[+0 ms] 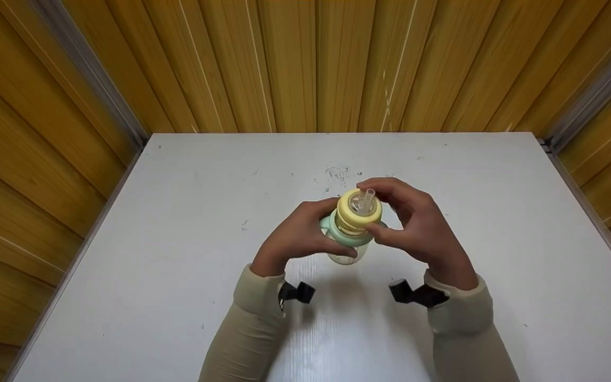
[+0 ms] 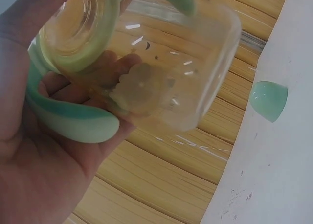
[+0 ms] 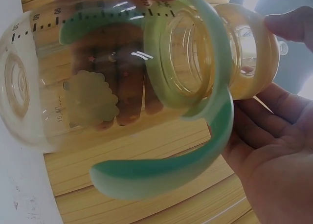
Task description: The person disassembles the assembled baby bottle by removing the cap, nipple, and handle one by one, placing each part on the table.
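A clear baby bottle [image 3: 93,87] with printed scale marks and a green two-handled ring [image 3: 222,62] is held tilted above the table. My left hand [image 1: 305,231] grips its body, fingers behind and thumb in front. At the bottle's neck, my right hand [image 1: 417,223] pinches the yellow collar [image 1: 345,212] between thumb and fingers. A clear spout [image 1: 369,197] sticks up from that collar. Whether the collar is screwed on cannot be told. In the left wrist view, a green dome-shaped cap [image 2: 269,100] lies on the table, hidden in the head view.
The white table [image 1: 178,212] carries small dark scuffs near its middle. Yellow wood-look panels [image 1: 284,63] close it in at the back and both sides. Black wrist mounts [image 1: 299,292] sit below both hands.
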`<action>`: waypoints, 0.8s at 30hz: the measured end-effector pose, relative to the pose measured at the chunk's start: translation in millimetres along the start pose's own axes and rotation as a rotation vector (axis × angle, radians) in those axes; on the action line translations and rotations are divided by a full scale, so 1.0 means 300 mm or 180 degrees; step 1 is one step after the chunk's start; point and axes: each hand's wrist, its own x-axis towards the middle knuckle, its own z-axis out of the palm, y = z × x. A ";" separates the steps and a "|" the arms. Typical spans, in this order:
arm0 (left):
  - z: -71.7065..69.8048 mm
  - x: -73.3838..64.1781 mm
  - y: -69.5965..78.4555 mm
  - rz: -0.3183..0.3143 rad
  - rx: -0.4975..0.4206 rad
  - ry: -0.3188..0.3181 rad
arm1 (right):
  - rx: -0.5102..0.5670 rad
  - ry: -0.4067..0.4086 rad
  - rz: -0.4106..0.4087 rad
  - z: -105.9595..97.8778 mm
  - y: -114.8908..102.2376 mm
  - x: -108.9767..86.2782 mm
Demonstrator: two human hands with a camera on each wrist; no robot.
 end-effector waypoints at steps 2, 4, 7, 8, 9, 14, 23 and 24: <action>0.000 0.001 -0.001 -0.0028 0.0004 0.0001 | -0.0002 0.0036 -0.0013 -0.004 0.001 0.000; 0.000 0.002 -0.003 -0.0059 0.0004 -0.0005 | -0.0004 0.0080 -0.0018 -0.007 0.003 0.001; 0.001 0.005 -0.005 -0.0091 0.0007 -0.0023 | 0.0006 0.0157 -0.0044 -0.012 0.007 0.002; 0.001 0.006 -0.006 -0.0099 0.0016 -0.0029 | 0.0005 0.0183 -0.0050 -0.013 0.008 0.002; 0.000 0.007 -0.008 -0.0108 0.0025 -0.0031 | -0.0005 0.0207 -0.0055 -0.015 0.010 0.003; -0.001 0.007 -0.020 -0.0150 0.0069 -0.0034 | 0.0018 0.0313 -0.0071 -0.020 0.018 0.002; -0.010 0.007 -0.038 -0.0132 0.0026 -0.0032 | 0.0062 0.0506 -0.0004 -0.032 0.033 0.005; -0.011 0.007 -0.039 -0.0125 0.0018 -0.0031 | 0.0054 0.0545 0.0022 -0.032 0.033 0.005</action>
